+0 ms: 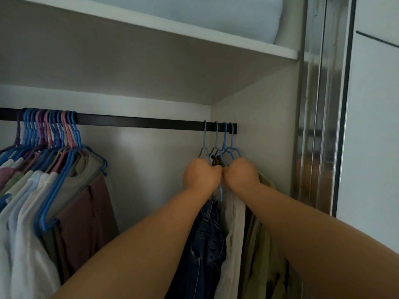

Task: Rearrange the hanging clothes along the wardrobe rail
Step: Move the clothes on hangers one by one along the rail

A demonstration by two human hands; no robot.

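Note:
A black wardrobe rail (138, 121) runs across the closet. At its right end hang several blue and grey hangers (220, 145) with dark jeans (205, 244), a white garment (233, 234) and olive clothes (261, 255). My left hand (200, 175) grips the left hangers just under their hooks. My right hand (240, 174) grips the right hangers, knuckles touching the left hand. At the rail's left end hangs a packed bunch of blue, pink and purple hangers (49, 130) with pale shirts and a brown garment (86, 212).
A white shelf (194, 31) sits above the rail with pale bedding (194, 9) on it. The wardrobe's side wall (259, 108) stands right beside the right-hand hangers. A metal sliding-door frame (319, 104) lies further right. The middle stretch of rail carries no hangers.

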